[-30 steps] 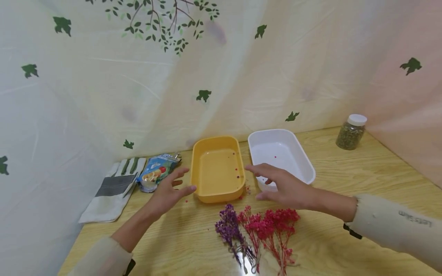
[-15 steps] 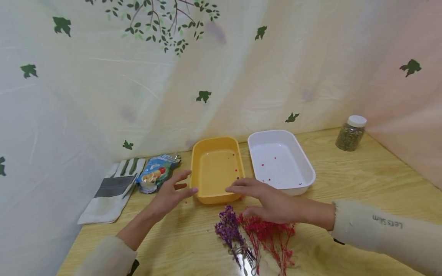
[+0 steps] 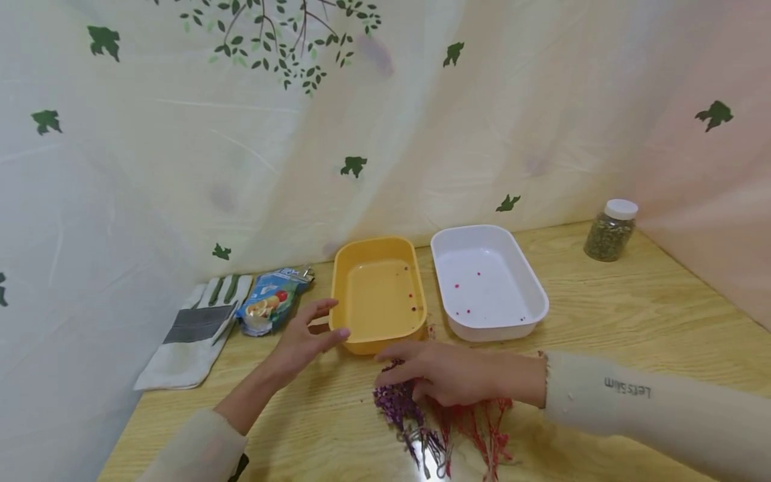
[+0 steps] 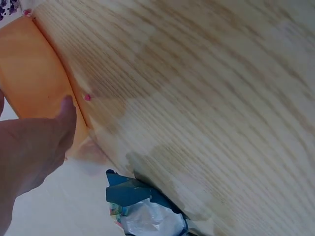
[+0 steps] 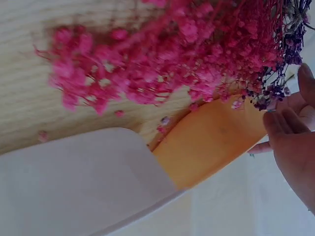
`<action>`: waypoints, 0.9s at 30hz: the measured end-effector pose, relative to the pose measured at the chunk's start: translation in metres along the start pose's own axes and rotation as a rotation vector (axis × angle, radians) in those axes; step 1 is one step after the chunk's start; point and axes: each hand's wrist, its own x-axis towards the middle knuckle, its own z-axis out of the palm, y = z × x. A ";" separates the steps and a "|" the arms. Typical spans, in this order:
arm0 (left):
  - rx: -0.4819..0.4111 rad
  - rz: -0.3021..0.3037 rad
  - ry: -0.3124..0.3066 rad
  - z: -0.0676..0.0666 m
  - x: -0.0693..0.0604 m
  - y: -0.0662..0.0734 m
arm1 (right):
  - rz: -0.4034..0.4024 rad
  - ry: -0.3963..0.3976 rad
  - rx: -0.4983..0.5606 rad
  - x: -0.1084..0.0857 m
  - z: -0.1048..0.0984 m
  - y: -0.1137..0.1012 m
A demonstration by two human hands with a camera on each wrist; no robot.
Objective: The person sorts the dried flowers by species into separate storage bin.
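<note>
In the head view my left hand (image 3: 304, 338) is at the left front corner of a yellow plastic tub (image 3: 361, 347), fingers spread and holding nothing; whether it touches the tub I cannot tell. My right hand (image 3: 448, 373) hovers low over a bunch of purple dried flowers (image 3: 397, 405), its fingers loosely bent. In the right wrist view its fingertips come close to the purple heads (image 5: 268, 93); contact is unclear. Beside them lies a bunch of pinkish-red dried flowers (image 3: 494, 435), partly hidden under the right hand and forearm.
A white tub (image 3: 496, 333) stands right of the yellow one, both with small petals inside. On the left lie white-and-grey gloves (image 3: 193, 335) and a blue pouch (image 3: 271, 304). A white-lidded jar (image 3: 610, 234) stands far right. A patterned curtain (image 3: 397, 134) hangs behind.
My right hand has moved left and toward me, from over the white tub to above the purple flowers. My left hand has shifted slightly right, closer to the yellow tub.
</note>
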 end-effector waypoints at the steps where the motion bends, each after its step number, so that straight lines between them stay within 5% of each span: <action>1: -0.003 -0.009 -0.005 0.000 0.000 -0.001 | -0.010 -0.024 -0.019 0.002 0.001 0.000; 7: -0.024 -0.042 -0.034 -0.001 0.002 -0.004 | -0.018 -0.117 -0.126 0.011 0.007 0.002; 14: -0.035 -0.053 -0.030 0.000 0.002 -0.004 | -0.034 -0.125 -0.175 0.012 0.011 0.008; 27: -0.030 -0.046 -0.026 0.000 0.002 -0.004 | -0.223 0.141 -0.206 0.004 0.007 0.014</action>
